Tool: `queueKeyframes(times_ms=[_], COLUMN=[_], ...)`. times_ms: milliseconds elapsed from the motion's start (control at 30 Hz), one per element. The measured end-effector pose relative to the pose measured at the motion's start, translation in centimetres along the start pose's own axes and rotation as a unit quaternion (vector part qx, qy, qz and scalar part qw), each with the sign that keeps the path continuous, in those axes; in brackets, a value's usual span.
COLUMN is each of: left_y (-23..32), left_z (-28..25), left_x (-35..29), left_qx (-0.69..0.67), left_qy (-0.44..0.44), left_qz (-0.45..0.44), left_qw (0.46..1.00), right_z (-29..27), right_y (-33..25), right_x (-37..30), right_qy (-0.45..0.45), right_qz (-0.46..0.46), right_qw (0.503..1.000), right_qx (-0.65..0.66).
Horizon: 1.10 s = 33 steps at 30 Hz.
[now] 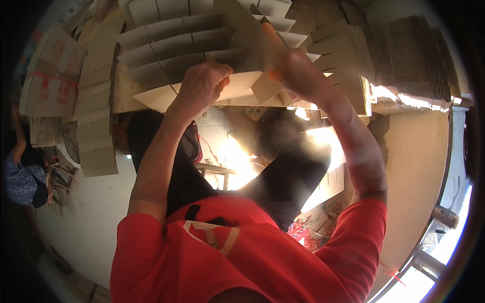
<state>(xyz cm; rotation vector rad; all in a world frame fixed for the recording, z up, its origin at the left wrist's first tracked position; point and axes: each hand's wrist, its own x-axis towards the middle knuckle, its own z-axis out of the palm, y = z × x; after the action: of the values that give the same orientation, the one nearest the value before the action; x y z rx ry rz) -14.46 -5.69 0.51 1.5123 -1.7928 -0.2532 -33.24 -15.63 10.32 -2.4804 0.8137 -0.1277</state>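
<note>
The right hand [298, 73] gripped a card strip [246, 22] ahead of it, over dividers [179, 45] beyond both hands; the left hand [204, 83] curled apart, its hold unclear. The strip seemed light, stiff, creasable, best pinched along edges.

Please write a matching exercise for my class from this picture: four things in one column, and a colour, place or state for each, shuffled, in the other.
Column one
1. Right hand
2. Trousers
3. Carton with red print
4. Shirt

Column two
A. Mostly red
B. At the upper left of the picture
C. Holding a blurred piece of cardboard
D. Black

Right pairs: 1-C, 2-D, 3-B, 4-A
</note>
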Motion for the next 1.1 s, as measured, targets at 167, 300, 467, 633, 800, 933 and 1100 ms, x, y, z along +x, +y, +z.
queueKeyframes(times_ms=[167,300,467,633,800,933,1100], left_y=[0.2,-0.1,-0.3,-0.3,-0.2,0.0,-0.2], left_z=[-0.8,-0.3,-0.1,0.2,-0.3,-0.2,-0.3], left_x=[-0.1,-0.2,0.1,0.3,0.2,0.1,0.3], left_qx=[-0.003,-0.006,-0.006,0.0,-0.021,-0.023,0.002], left_qy=[-0.007,-0.003,-0.005,-0.013,-0.015,-0.011,-0.017], left_qz=[-0.017,0.014,0.023,0.019,-0.003,0.0,0.01], left_qw=[1.0,1.0,1.0,1.0,1.0,1.0,1.0], right_z=[-0.9,0.2,-1.6,0.4,-0.6,1.5,4.1], right_y=[-0.7,0.0,-1.9,-0.1,-0.3,1.5,1.1], right_x=[-0.4,-0.3,0.7,0.5,0.8,0.7,-1.0], right_qy=[0.005,-0.002,-0.105,-0.045,-0.054,-0.046,-0.109], right_qz=[-0.019,-0.023,0.073,0.02,0.032,-0.002,0.053], right_qw=[1.0,1.0,0.986,0.999,0.998,0.998,0.992], right_qx=[-0.012,-0.005,0.11,0.017,-0.013,-0.046,0.025])
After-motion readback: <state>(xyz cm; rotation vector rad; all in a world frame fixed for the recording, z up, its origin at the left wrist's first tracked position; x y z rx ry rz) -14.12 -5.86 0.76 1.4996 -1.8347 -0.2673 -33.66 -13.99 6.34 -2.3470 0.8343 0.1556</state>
